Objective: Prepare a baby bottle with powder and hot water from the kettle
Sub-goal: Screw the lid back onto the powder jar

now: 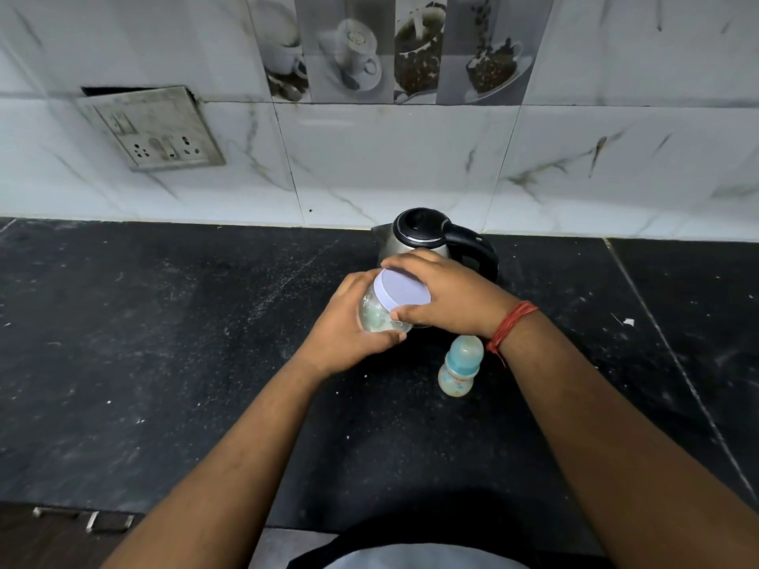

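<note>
Both bare forearms reach forward; left hand curled closed, thumb lowest; right hand arched just beside it, fingers apparently clamped, thread-banded wrist bent.

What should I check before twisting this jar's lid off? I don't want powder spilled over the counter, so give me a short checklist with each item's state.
1. Jar body held firm: ok, the left hand wraps around it.
2. Grip on the lid: ok, the right hand spans its rim, thumb and fingers on opposite sides.
3. Jar level: not ok, it is tilted and held above the counter.
4. Baby bottle ready for powder: not ok, its blue cap is on; it stands upright under the right wrist.
5. Kettle out of the way: ok, it sits behind the hands, lid closed.
6. Powder level in the jar: cannot tell.
</note>
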Tool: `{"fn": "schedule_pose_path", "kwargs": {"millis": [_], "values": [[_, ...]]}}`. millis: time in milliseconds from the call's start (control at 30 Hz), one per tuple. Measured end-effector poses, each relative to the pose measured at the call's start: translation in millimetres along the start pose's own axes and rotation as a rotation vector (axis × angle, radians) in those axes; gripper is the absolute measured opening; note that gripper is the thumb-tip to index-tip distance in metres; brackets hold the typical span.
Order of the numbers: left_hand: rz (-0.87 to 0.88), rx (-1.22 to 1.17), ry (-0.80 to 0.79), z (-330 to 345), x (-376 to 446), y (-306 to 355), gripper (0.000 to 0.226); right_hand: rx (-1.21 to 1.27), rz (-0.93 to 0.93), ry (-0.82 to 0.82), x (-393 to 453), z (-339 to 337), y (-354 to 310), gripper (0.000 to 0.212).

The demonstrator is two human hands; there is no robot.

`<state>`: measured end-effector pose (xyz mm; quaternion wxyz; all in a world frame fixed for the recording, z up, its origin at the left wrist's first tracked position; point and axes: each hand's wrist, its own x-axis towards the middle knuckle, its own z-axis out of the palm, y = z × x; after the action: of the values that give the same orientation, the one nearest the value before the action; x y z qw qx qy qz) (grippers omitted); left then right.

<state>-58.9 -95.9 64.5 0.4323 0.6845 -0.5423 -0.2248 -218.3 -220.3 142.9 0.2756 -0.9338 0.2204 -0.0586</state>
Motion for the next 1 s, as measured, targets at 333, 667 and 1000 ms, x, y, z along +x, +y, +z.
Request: {"fn": "schedule_pose_path", "kwargs": {"millis": [333, 667, 1000], "values": [[0.03, 0.025, 0.036, -1, -2, 6, 0.087, -0.282, 0.205, 0.046, 10, -3, -14, 0.065], [-0.006, 0.009, -0.038, -12, 4, 4, 0.09, -0.209, -0.05, -0.12, 17, -18, -6, 0.08], [0.034, 0.025, -0.022, -11, 3, 8, 0.088, -0.225, 0.144, 0.002, 17, -9, -12, 0.057]]}}
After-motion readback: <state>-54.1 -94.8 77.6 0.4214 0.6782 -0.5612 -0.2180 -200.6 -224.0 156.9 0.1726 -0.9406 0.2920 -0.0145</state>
